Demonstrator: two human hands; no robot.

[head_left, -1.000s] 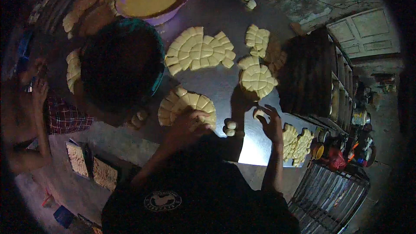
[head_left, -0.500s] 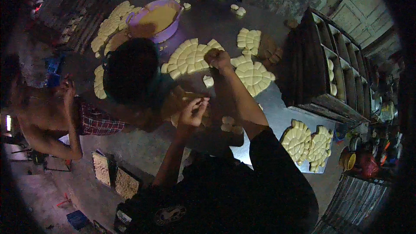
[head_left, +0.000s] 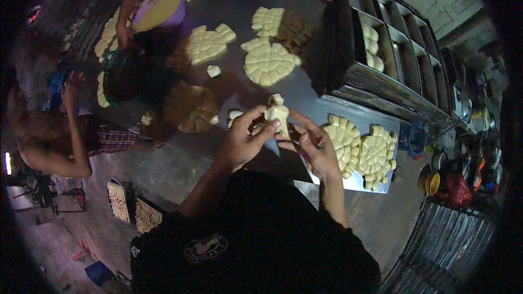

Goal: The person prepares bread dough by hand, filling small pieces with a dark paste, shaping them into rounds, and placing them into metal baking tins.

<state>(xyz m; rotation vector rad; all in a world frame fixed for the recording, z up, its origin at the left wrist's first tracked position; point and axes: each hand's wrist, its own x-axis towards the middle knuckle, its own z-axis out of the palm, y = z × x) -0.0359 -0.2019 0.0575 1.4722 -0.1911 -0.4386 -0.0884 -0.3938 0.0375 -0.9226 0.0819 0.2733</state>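
Now pinching a small knobbed piece of dough (head_left: 278,114) between the thumb and fingers of the left hand (head_left: 246,139), up over the near side of the table (head_left: 306,97). Holding the right hand (head_left: 317,149) close beside it with fingers bent; cannot tell whether gripping too. Working near two scored slabs of dough (head_left: 376,151) on the right, in front of a dark rack (head_left: 376,86).

Person wears black shirt (head_left: 283,239), cloth plain, folds mostly lost in shadow. Pale emblem (head_left: 205,247) on left of chest: oval ring, light shape in middle, lettering along rim too small to read. Sleeves (head_left: 351,239) short, same black, loose at ends. Forearms (head_left: 333,198) bare; left hand (head_left: 242,139) and right hand (head_left: 317,149) bare too.
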